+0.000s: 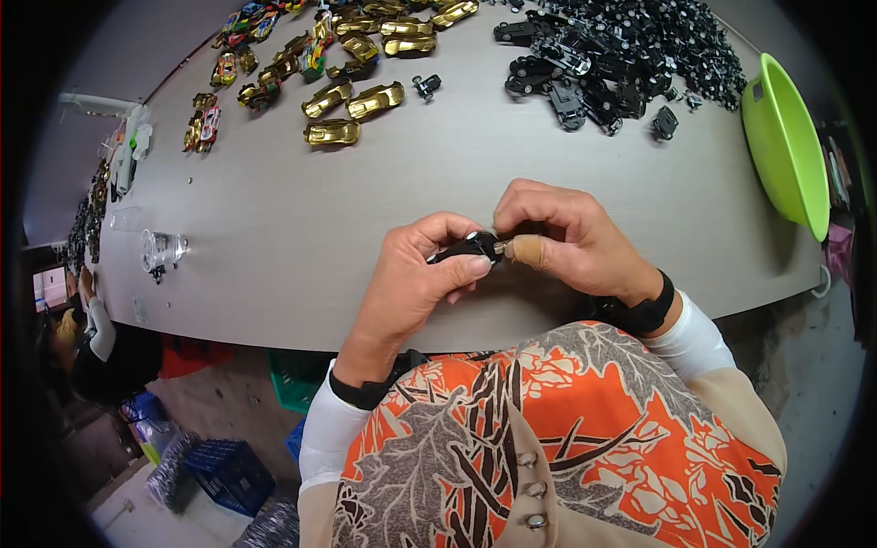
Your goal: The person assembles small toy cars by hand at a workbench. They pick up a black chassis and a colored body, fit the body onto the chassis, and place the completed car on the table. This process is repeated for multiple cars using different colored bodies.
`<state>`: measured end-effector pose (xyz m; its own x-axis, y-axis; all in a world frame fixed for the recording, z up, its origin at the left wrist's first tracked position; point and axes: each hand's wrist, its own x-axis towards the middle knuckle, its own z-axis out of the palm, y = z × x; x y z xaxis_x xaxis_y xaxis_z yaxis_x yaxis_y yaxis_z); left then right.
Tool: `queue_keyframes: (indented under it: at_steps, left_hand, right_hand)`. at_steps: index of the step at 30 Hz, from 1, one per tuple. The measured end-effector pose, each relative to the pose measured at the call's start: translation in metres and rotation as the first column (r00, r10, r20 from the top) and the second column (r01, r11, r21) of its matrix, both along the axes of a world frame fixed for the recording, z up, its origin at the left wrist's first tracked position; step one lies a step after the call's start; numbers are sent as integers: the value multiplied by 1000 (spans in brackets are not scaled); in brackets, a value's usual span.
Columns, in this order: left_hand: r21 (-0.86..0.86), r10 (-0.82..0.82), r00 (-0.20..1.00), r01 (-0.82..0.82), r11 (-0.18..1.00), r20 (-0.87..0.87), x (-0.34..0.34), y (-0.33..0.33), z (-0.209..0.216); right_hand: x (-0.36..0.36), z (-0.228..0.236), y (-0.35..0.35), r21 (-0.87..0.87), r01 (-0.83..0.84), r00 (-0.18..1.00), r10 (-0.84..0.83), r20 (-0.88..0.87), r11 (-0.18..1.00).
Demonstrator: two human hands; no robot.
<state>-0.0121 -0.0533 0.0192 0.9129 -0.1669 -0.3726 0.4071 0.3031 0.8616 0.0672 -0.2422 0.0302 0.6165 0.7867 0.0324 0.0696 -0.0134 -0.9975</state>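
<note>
My left hand (422,265) is closed around a small black toy car base (479,245), held low over the near edge of the table. Thumb and fingers grip it from both sides and hide much of it. At its right end, my right hand (568,239) pinches a small silvery piece (500,247) that touches the base; its exact kind is too small to make out. Tan tape wraps the right thumb. Beyond the hands lie several gold toy car bodies (375,100) and a large heap of black toy car bases (630,55).
A lime green basin (787,151) leans at the table's right edge. A clear plastic cup (163,248) with dark bits stands at the left. One loose black base (426,87) lies beside the gold bodies. Another person (96,338) sits at far left. A blue crate (230,475) rests on the floor.
</note>
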Motion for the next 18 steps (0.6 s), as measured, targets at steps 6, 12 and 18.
queue_keyframes:
  at_steps: [6, 12, 18]
  left_hand:
    - [277, -13, 993, -20, 961, 115, -2, -13, 3]
    - [312, 6, 998, -26, 950, 64, 2, -15, 1]
    - [-111, 304, 953, -301, 947, 11, 3, 0, -8]
  right_hand:
    - [-9, -11, 5, -91, 73, 997, -69, 45, 993]
    - [-9, -23, 5, -50, 150, 975, -139, 174, 987]
    - [-7, -11, 3, -56, 91, 868, -107, -485, 994]
